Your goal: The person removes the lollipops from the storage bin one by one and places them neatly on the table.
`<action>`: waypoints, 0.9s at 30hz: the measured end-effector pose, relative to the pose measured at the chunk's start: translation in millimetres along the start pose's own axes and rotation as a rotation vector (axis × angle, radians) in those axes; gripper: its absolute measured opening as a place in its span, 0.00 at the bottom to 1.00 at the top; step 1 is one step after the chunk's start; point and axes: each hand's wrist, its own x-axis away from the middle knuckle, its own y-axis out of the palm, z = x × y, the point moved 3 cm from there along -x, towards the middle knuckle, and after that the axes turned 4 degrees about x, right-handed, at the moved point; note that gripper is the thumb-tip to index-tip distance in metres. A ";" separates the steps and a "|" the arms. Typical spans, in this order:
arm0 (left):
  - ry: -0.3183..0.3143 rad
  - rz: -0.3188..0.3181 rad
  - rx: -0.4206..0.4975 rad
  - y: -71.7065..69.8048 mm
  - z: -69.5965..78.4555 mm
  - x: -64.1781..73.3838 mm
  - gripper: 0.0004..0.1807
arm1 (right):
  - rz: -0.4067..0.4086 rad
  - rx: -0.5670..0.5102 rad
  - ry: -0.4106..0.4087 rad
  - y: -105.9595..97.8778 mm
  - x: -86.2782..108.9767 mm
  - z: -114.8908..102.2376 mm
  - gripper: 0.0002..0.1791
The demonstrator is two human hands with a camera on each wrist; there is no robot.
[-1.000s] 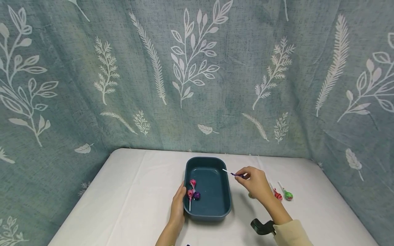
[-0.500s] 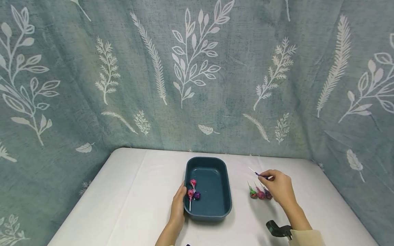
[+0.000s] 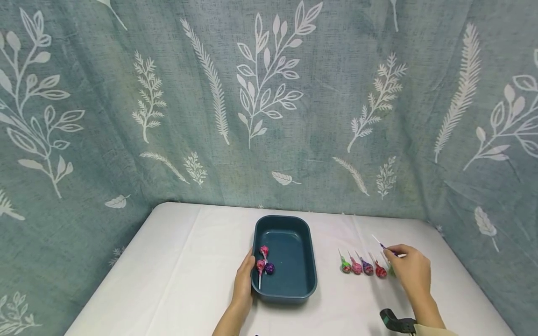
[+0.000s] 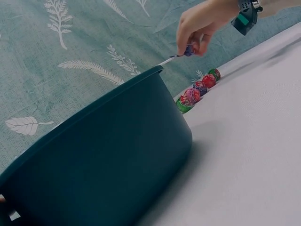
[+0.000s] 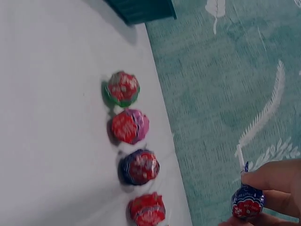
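Dark teal bin point(image 4: 103, 141) fills lower left, outer wall facing camera, shown tilted, on white cloth point(image 4: 249, 136). Right hand point(image 4: 202, 23) up top pinches a purple-wrapped lollipop point(image 4: 189, 50), white stick pointing down-left at the bin's rim corner; contact unclear from here. Black wrist device point(image 4: 245, 19) behind that hand. Past the bin: row of five lollipops point(image 4: 193, 95), green, pink, dark, red, green. Leaf-print curtain point(image 4: 28, 61) behind.

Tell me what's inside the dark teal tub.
Along the person's left side of the dark teal tub lie three wrapped lollipops: a far pink lollipop, a nearer pink lollipop and a purple lollipop. Whatever is directly beneath them is covered.
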 end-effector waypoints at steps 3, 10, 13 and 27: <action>0.009 -0.007 -0.002 -0.1 0.6 -0.3 0.29 | 0.006 0.031 0.066 -3.7 -2.2 11.8 0.12; 0.011 -0.006 0.009 -0.5 1.3 -0.2 0.29 | -0.014 0.101 0.167 -5.1 -9.2 37.3 0.14; 0.010 -0.008 0.008 -0.5 1.4 0.1 0.30 | -0.033 0.125 0.211 -3.8 -12.4 46.2 0.14; -0.002 -0.005 0.015 -1.7 -0.7 -0.2 0.29 | -0.081 0.147 0.264 5.9 -16.3 70.0 0.16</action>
